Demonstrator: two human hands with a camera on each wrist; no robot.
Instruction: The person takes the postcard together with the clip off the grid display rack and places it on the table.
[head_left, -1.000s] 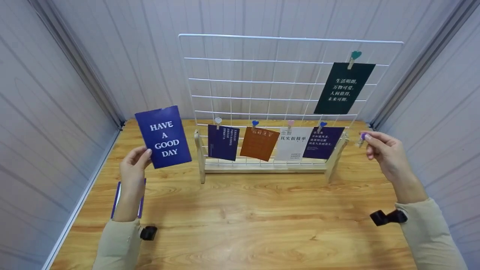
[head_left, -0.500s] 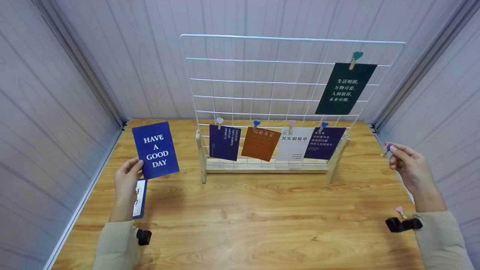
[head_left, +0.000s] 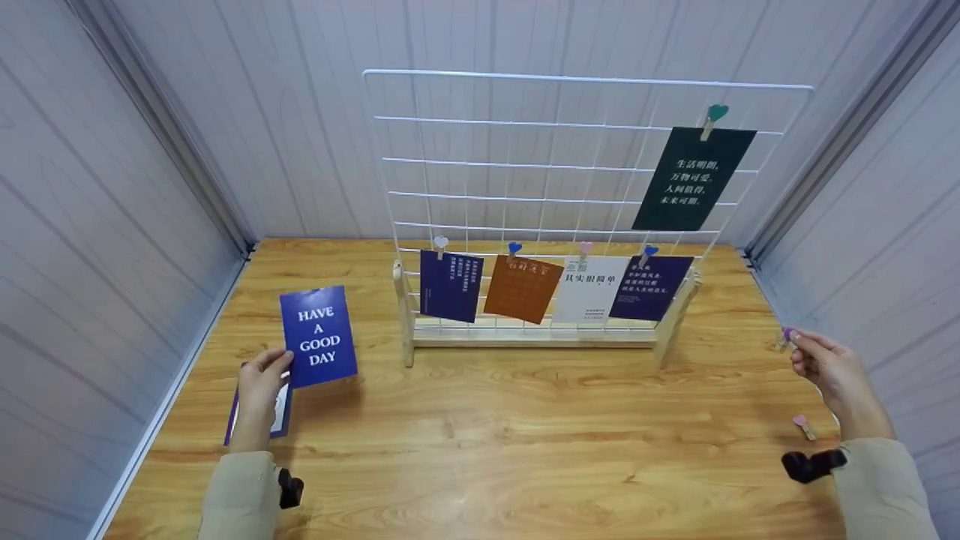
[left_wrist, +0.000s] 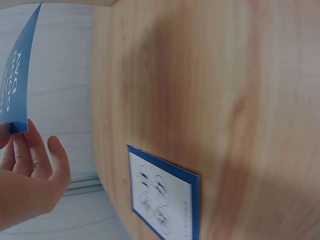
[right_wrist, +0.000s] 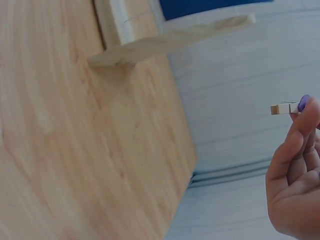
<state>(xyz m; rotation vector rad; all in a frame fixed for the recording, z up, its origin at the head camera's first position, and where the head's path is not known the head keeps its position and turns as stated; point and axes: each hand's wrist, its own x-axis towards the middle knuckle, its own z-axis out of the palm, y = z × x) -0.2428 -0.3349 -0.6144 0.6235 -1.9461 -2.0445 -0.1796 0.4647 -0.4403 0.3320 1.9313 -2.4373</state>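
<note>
My left hand (head_left: 260,386) pinches a blue card (head_left: 319,337) reading "HAVE A GOOD DAY" by its lower left edge, at the left of the head view. Under that hand a blue-edged card with a white face (left_wrist: 162,195) lies on the table. At the far right, my right hand (head_left: 836,379) pinches a small wooden clothespin (right_wrist: 284,108) with a purple top between thumb and finger. A white wire grid rack (head_left: 525,161) stands between the hands. Clipped along its lower part are a purple card (head_left: 450,289), an orange card (head_left: 523,291), a white card (head_left: 589,292) and another purple card (head_left: 646,292).
A dark green card (head_left: 694,180) hangs from a green heart clothespin (head_left: 718,113) at the rack's upper right. The rack's wooden base (head_left: 532,343) rests on the wooden table (head_left: 480,442). A pink heart clothespin (head_left: 803,427) lies near my right wrist. Pale walls enclose the table.
My left hand has lowered the blue card toward the table. My right hand has moved right and down with the purple clothespin, away from the rack. The pink clothespin has come into view.
</note>
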